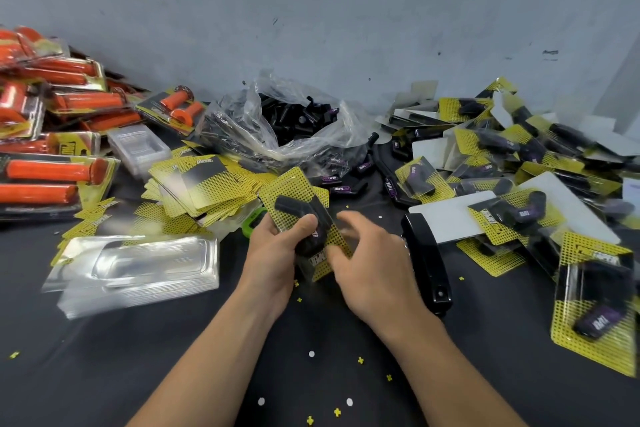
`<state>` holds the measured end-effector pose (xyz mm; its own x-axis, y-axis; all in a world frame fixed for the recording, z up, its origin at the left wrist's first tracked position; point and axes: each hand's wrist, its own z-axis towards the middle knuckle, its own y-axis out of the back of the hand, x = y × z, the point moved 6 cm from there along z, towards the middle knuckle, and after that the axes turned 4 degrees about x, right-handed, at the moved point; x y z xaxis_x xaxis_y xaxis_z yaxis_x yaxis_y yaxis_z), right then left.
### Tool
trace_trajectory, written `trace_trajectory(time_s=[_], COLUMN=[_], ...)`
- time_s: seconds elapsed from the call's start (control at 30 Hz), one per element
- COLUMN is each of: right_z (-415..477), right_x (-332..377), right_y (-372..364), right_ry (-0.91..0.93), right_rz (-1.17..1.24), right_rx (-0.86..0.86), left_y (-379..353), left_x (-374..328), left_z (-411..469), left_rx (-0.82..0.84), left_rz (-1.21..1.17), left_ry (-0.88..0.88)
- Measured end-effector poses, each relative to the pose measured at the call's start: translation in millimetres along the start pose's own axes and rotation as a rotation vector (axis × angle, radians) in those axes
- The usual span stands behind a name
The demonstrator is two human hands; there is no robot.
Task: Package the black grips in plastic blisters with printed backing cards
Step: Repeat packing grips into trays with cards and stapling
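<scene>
While pinching the blister pack (294, 185) in left hand (273, 253), thumb across black grip (291, 206), keep long axis pointing away and left. Treat right hand (374, 270), curled at the pack's lower-right edge, as grasp unconfirmed; nearer the stapler (426, 260).

A dark table (104, 374) carries a black stapler (426, 263). Well to the stapler's left lies a stack of clear blisters (138, 270), and behind-left of it a fanned heap of yellow backing cards (204, 184). Behind the stapler slumps a clear bag (242, 121) of black grips (298, 118), with loose grips (343, 189) nearer. Filled packs (512, 215) pile up from just right of the stapler, orange-grip packs (52, 170) far to its left, and paper punchings (360, 360) lie scattered in front.
</scene>
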<state>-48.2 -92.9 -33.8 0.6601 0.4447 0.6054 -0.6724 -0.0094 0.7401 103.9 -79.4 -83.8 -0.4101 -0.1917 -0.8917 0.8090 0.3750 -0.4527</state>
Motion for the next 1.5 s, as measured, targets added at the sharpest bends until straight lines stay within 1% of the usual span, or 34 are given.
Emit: trace_trajectory(time_s=[0.07,0.1,0.13,0.17,0.2,0.27,0.3,0.33,0.37,0.47,0.57,0.63,0.73,0.77,0.83,0.9,1.0,1.03,1.13,1.2,1.33,1.5], right_z=[-0.3,-0.6,-0.8,0.3,2.6,7.2,8.2,8.5,8.6,7.6,-1.3,-7.4,-7.8,-7.4,-5.6,-3.8,-2.2,-2.4,-5.1,-7.1,-4.0,-2.7], right_x=[5.7,1.8,-6.0,-16.1,-27.5,-49.8,-56.8,-60.3,-60.6,-48.4,-32.1,-25.4,-33.2,-35.8,-36.6,-35.0,-25.6,-21.5,-10.4,-6.7,-9.0,-11.1], right_y=[26.9,41.3,53.9,63.6,68.6,63.4,56.9,50.7,46.1,34.3,14.3,4.8,9.8,13.5,18.1,18.9,19.0,18.8,13.1,8.7,7.6,8.2], right_ry=[0.039,0.016,-0.044,-0.122,-0.212,-0.404,-0.476,-0.509,-0.504,-0.386,-0.235,-0.206,-0.358,-0.383,-0.354,-0.275,-0.171,-0.139,-0.055,-0.025,-0.025,-0.039], right_rz=[-0.065,-0.077,-0.088,-0.125,-0.196,-0.31,-0.304,-0.268,-0.239,-0.238,-0.371,-0.415,-0.438,-0.462,-0.472,-0.366,-0.06,0.008,0.082,0.11,0.214,0.306], right_rx=[-0.247,-0.379,-0.472,-0.504,-0.467,-0.246,-0.121,-0.019,0.049,0.192,0.351,0.375,0.314,0.303,0.287,0.307,0.37,0.383,0.428,0.414,0.335,0.387], left_y=[1.7,2.5,2.8,2.4,2.2,2.3,2.4,2.4,2.4,4.0,5.0,5.6,5.2,4.7,3.2,0.7,0.3,1.0,1.4,1.2,4.9,5.8], left_x=[-0.3,-0.1,0.2,0.9,1.4,1.7,1.2,0.6,0.4,-0.6,-1.3,-2.1,-4.7,-6.2,-9.4,-11.9,-14.7,-15.4,-15.6,-15.1,-19.5,-20.0], left_z=[2.3,3.3,3.7,3.6,3.6,3.7,3.7,4.2,4.5,5.0,6.3,7.2,7.1,6.6,5.3,4.5,4.3,4.1,2.9,2.6,4.1,3.5], left_rx=[0.003,0.004,0.008,0.014,0.018,0.021,0.023,0.027,0.031,0.023,-0.012,-0.023,0.0,0.009,0.041,0.08,0.101,0.105,0.15,0.183,0.162,0.136], left_rz=[-0.039,-0.041,-0.034,-0.023,-0.014,-0.007,-0.01,-0.021,-0.037,-0.105,-0.187,-0.24,-0.289,-0.305,-0.327,-0.338,-0.342,-0.348,-0.36,-0.364,-0.388,-0.364], left_ry=[-0.001,-0.005,-0.005,-0.001,0.003,0.007,0.006,0.006,0.011,0.036,0.042,0.043,0.031,0.025,0.02,0.018,0.002,0.001,0.025,0.037,0.012,-0.003])
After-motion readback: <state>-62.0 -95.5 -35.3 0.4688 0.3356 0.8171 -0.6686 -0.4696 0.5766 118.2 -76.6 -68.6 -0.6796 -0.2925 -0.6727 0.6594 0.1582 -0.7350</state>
